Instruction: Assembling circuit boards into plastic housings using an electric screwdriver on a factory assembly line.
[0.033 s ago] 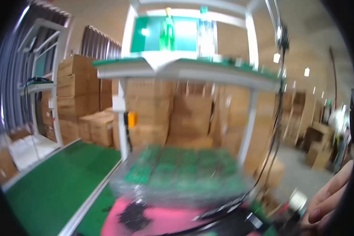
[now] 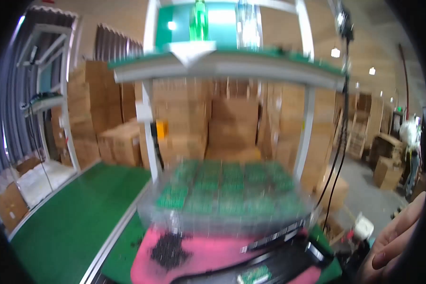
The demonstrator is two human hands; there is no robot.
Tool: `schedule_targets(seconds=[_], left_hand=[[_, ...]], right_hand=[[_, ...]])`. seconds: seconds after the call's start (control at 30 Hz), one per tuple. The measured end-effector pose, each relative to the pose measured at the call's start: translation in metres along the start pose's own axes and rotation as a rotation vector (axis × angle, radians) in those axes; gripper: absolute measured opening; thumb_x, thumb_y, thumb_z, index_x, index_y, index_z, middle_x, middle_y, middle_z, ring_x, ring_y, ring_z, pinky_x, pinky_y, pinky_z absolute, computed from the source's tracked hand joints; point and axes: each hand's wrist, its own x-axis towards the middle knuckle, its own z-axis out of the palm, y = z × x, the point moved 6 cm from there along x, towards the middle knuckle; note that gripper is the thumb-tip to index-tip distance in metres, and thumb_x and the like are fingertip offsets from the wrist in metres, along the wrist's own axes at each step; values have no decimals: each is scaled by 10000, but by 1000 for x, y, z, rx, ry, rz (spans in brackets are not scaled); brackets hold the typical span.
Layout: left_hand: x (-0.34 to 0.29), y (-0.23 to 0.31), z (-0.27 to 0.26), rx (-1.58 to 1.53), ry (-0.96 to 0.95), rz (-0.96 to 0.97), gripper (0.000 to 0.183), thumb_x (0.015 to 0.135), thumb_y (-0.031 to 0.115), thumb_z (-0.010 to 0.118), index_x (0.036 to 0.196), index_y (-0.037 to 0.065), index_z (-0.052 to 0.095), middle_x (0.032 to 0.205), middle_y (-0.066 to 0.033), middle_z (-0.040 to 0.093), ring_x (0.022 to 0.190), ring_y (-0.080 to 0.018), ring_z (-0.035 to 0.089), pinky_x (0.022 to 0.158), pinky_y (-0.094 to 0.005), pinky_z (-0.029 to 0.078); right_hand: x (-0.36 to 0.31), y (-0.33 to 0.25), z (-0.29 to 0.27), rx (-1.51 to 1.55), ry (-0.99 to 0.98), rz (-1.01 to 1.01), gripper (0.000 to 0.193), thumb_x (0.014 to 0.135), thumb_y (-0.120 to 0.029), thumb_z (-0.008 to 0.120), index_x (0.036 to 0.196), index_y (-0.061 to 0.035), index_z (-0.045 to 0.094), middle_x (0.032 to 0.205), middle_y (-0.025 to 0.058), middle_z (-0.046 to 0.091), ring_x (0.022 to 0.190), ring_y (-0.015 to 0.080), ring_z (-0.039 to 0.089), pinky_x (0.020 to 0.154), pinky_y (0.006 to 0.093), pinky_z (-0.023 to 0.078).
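Head cam dipped, so a small PCB [image 2: 254,275] now shows near the pink mat [image 2: 210,251], your R hand [image 2: 395,236] well apart, fingers bent, can't tell if pinching, L hand out of view.

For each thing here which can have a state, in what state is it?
Tray: holding green boards
Black pieces: heaped on the pink mat
Green bottle: upright
Clear bottle: upright
Cardboard boxes: stacked
Ceiling lamps: lit
Right hand: partly in view, grip unclear
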Motion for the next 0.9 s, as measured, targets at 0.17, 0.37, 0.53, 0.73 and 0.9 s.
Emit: schedule_targets(seconds=[0.17,0.37,0.53,0.73,0.9], left_hand=[[-138,-61,13,-197,371,-196,693,816,369,588,1329,-46,378,1234,-358,484,824,-309,654,578,-385,571],[-134,-28,22,-272,471,-26,424,802,276,590,1091,-26,523,985,-195,625,832,-331,633,769,-425,537],[-182,34,-20,-193,505,286,606,842,388,557,1251,-38,424,972,-258,621,687,-283,624,600,-328,516],[-185,99,-44,-54,517,763,683,914,443,503,1347,-68,363,1091,-324,554,551,-214,576,410,-198,408],[-202,141,-45,-70,809,806,690,902,310,519,1409,-76,253,1302,-249,488,722,-220,634,464,-207,426]], right_hand=[[-42,15,30,191,-220,360,386,843,-67,619,1172,60,460,1063,229,572,840,313,595,693,428,490],[-47,18,34,518,-19,275,317,738,24,652,1039,35,554,945,199,581,722,299,586,585,374,486],[-29,-21,99,-316,-374,416,115,584,-123,643,680,-114,581,770,64,598,742,205,620,554,288,466],[-37,-32,71,-435,-269,669,147,658,-121,641,769,-197,582,828,-2,551,737,196,573,604,343,462],[-49,-42,14,-423,-274,202,164,700,-46,618,780,-169,546,786,-7,479,648,176,496,586,359,442]])
